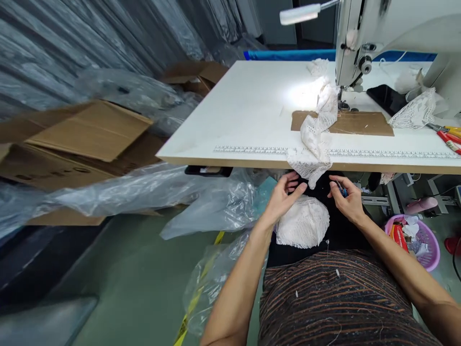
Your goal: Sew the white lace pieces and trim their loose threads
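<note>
My left hand is under the table's front edge, thumb and fingers apart, beside the hanging end of a white lace strip. Whether its fingertips touch the lace is hard to see. The strip runs back over the tabletop to the sewing machine's needle area. My right hand is closed around small blue thread snips, mostly hidden by the fingers. Between my forearms, a rounded white lace piece lies on the black cloth on my lap.
A brown cardboard strip and a printed ruler are on the white table. A dark phone and red-handled pliers lie right. Cardboard boxes and plastic sheeting stand left; a pink basket is at lower right.
</note>
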Tool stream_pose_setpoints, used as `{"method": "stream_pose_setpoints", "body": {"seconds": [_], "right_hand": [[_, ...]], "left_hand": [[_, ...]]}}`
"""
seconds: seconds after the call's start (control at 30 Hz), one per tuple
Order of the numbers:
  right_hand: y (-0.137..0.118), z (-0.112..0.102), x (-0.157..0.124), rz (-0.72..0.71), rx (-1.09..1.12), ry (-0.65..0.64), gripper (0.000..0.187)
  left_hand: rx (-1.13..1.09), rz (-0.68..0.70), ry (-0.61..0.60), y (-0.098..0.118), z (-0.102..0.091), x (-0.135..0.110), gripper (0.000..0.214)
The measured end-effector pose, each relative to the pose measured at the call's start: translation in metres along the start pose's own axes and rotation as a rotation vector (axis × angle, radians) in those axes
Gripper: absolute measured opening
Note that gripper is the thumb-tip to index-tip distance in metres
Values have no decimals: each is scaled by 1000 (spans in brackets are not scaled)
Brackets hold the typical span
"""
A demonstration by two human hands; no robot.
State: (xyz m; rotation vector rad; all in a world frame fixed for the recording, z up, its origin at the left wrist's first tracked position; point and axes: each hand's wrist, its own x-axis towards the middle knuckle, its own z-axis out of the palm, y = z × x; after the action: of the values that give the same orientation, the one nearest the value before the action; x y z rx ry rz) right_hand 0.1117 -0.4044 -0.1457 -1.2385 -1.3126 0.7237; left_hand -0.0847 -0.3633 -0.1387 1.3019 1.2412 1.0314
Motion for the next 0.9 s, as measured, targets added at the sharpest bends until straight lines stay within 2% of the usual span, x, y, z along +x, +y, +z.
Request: {"method": "stream_pose_setpoints", "body": {"seconds": [0.1, 0.17, 0.23, 0.3, 0.4, 0.47, 0.53, 0.6, 0.67, 0.73, 0.8, 0.9], "right_hand": [[-11, 3, -1, -77, -26, -9, 28], [-17, 6, -1, -107, -54, -3, 28], [-24, 13, 0, -142, -84, 18, 27], [-33, 21, 2, -181, -112, 47, 24], [-44, 29, 3, -232, -138, 65, 21], [-49, 28, 2, -242, -156, 54, 21], [-51, 25, 2, -226, -172, 49, 20], [-53, 22, 2, -177, -174, 41, 22], [-57, 20, 0, -98, -187, 14, 26], [-64, 19, -5, -18, -220, -37, 29], [-73, 17, -16, 40, -228, -125, 27], [-87, 9, -36, 88, -106, -377, 24]], "left_hand": [[-131, -71, 9, 7, 27, 2, 58], [-154, -80, 84, 7, 37, -4, 57], [-130, -21, 199, 5, 40, -14, 52], [-71, 74, 266, 3, 40, -21, 43], [53, 163, 203, 3, 41, -20, 30], [117, 163, 132, 4, 44, -15, 19], [167, 181, 127, 6, 46, -14, 14], [240, 288, 175, 9, 45, -21, 15], [360, 457, 200, 13, 40, -36, 15], [486, 595, 141, 19, 31, -56, 14], [597, 664, 10, 26, 19, -79, 15], [627, 767, -187, 32, 0, -108, 13]]}}
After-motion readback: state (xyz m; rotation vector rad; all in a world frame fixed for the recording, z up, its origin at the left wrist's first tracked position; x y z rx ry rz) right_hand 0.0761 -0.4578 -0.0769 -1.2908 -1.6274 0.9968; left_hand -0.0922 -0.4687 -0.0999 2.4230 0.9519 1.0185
